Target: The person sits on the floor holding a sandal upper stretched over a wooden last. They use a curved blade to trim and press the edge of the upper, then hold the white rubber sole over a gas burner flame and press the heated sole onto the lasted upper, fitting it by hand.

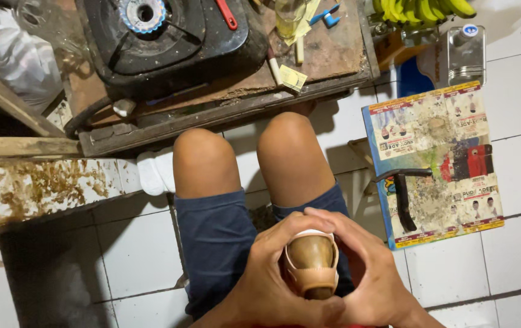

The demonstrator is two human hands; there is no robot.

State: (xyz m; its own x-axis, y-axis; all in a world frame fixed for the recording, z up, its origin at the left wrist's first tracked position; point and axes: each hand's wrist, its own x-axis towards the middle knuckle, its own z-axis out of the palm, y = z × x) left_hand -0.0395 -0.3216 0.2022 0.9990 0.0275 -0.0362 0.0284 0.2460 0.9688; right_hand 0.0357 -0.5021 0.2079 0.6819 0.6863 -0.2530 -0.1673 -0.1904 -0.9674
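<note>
Both my hands cup one small object over my lap: a tan, rounded thing with a white rim (311,262), like a small shoe or a wooden form in a leather strap. My left hand (266,276) wraps its left side. My right hand (366,273) closes over its right side, fingers curling across the top. My bare knees (245,164) and dark blue shorts (215,243) lie just beyond the hands.
A black gas stove (169,36) sits on a worn wooden board (327,58) ahead. To the right, a printed, stained board (436,164) carries a black-handled tool (403,197). A clear bottle (465,54) and bananas (421,9) are at the far right. White floor tiles (139,255) surround me.
</note>
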